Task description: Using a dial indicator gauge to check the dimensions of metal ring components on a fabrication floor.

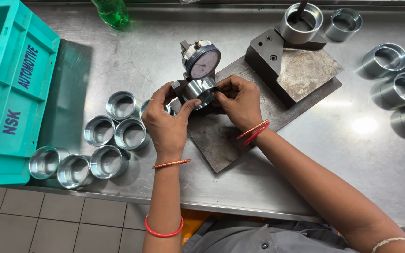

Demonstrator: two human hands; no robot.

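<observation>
A shiny metal ring [199,89] sits under a round dial gauge [202,62] on a flat dark steel plate [221,136]. My left hand [166,120] grips the ring's left side with thumb and fingers. My right hand [241,100] pinches the ring's right side. Both hands hold it against the gauge stand. The gauge's white face points up toward me.
Several metal rings [100,149] lie left of my hands, more [399,79] at the right edge. A teal plastic crate [10,84] stands far left. A dark block fixture [282,61] carries another ring [300,23]. A green bottle [111,11] stands at the back.
</observation>
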